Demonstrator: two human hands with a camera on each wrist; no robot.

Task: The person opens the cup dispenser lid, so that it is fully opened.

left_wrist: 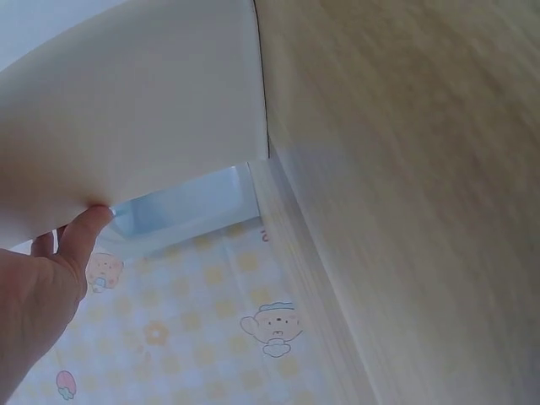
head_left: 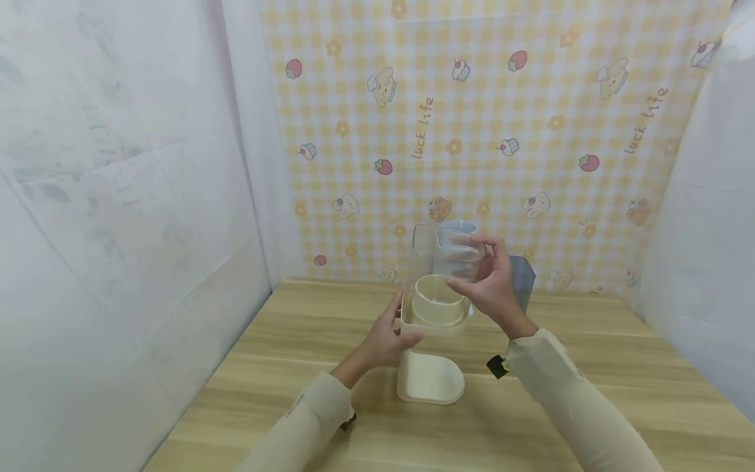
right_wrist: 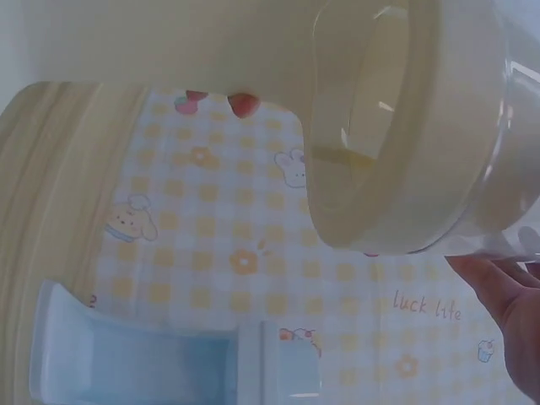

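A cream plastic stand (head_left: pixel 433 380) with a rounded base stands on the table. My left hand (head_left: pixel 386 337) grips its upright part from the left; the left wrist view shows the thumb on the edge of the cream panel (left_wrist: pixel 160 93). Above the base, a clear container (head_left: pixel 427 242) rises over a round cream collar (head_left: pixel 436 314). My right hand (head_left: pixel 489 282) holds the container from the right side, fingers around its far wall. In the right wrist view the clear container (right_wrist: pixel 519 126) lies against the cream collar (right_wrist: pixel 447 126), with my fingertips below it.
A light blue stand (right_wrist: pixel 152 363) of similar shape is behind the cream one. Beside it in the head view, a dark blue translucent container (head_left: pixel 522 278) is partly hidden by my right hand. A checked cloth (head_left: pixel 448 131) hangs behind the wooden table (head_left: pixel 283 367); white sheets flank both sides.
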